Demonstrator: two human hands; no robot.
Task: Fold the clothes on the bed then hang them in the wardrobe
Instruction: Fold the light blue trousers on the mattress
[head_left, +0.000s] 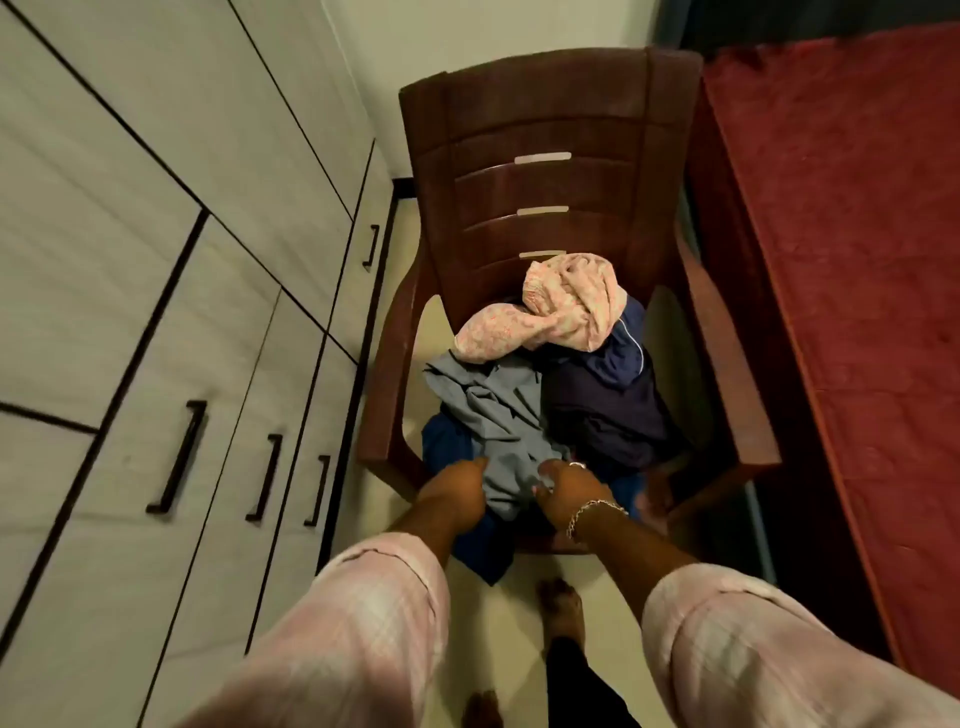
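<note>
Grey garment (498, 431) in both hands

Pink plaid rolled sleeves (727, 623), silver bracelet (592, 512) (right wrist), finger ring (575, 465)

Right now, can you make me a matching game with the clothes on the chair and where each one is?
Things:
1. pink garment
2. grey garment
3. navy garment
4. bright blue garment

Places:
A. gripped by both hands at the chair's front
B. on top of the pile, by the backrest
C. at the bottom, hanging over the seat's front edge
D. on the side nearest the red bed

Pairs: 1-B, 2-A, 3-D, 4-C
</note>
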